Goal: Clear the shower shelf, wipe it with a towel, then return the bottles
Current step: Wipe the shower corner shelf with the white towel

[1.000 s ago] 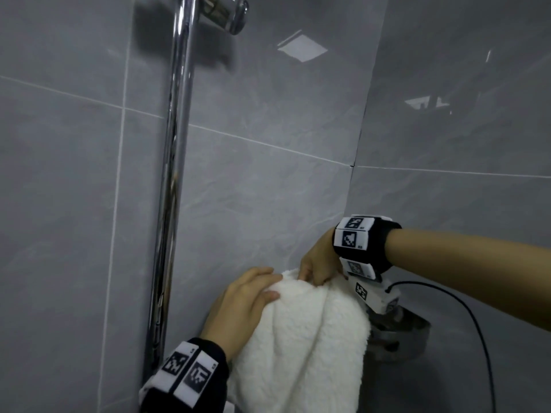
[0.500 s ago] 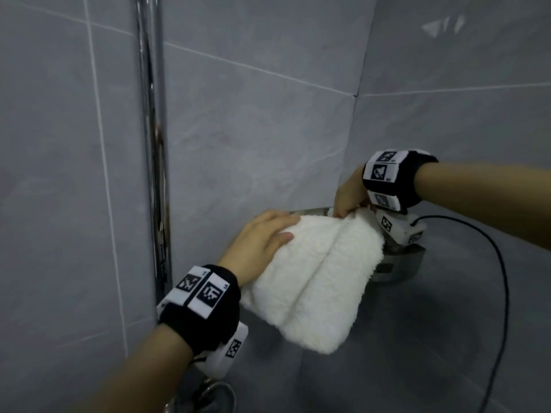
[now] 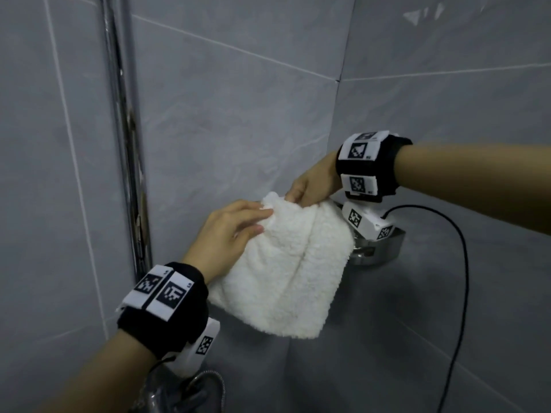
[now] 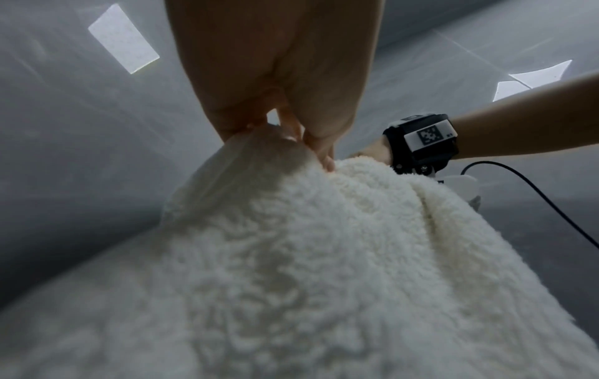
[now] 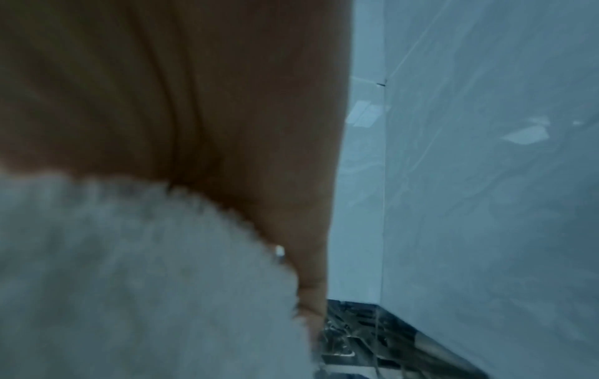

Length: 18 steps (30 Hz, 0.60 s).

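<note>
A fluffy white towel hangs folded between both hands in front of the tiled corner. My left hand pinches its upper left edge, and in the left wrist view the towel fills the lower frame under those fingers. My right hand grips the top edge just right of that. The metal corner shelf sits behind and below the right wrist, mostly hidden by towel and wrist camera. The right wrist view shows its slotted floor beside the towel. No bottles are in view.
A chrome shower riser pipe runs vertically on the left wall. A chrome shower fitting sits at the bottom edge below my left wrist. A black cable loops down from the right wrist across the right wall.
The view has tilted downward, so hands and towel sit higher and the shelf shows. Both hands have kept their hold on the towel's top edge and lifted it slightly off the shelf.
</note>
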Available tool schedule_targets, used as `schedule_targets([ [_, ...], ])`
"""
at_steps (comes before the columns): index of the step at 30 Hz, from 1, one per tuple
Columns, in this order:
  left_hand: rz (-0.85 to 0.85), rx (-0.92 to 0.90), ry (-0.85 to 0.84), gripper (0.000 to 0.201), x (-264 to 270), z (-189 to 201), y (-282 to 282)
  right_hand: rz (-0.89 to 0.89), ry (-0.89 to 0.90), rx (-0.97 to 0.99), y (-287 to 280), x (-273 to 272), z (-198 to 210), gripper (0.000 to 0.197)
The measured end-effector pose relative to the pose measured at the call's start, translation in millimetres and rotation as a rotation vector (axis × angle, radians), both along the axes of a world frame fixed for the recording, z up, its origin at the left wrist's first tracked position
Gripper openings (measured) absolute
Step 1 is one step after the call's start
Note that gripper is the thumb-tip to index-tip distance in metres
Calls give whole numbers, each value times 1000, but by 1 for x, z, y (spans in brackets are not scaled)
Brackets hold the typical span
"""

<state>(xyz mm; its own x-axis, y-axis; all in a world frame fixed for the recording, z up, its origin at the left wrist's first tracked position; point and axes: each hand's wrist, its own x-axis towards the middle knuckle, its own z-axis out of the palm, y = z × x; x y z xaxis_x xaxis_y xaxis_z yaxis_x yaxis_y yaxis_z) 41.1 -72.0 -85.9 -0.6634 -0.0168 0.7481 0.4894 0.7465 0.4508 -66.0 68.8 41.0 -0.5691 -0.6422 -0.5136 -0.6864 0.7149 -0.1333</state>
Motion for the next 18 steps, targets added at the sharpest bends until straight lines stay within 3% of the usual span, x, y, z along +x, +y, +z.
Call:
schedule_targets([
  [3, 44, -14, -19, 27, -8, 0, 3, 41, 249, 147, -4, -6, -5, 40],
  [7, 69, -40, -76, 28, -16, 2, 4, 53, 350, 267, -3, -22, -1, 45],
  [11, 54, -25, -147, 29, -19, 2, 1, 7, 489, 228, 3, -27, -4, 41],
  [13, 57, -10, -130, 29, -16, 0, 0, 15, 430, 216, 0, -24, -4, 38],
  [18, 11, 61, -54, 27, -3, -4, -3, 29, 81, 108, -12, -14, 1, 39],
])
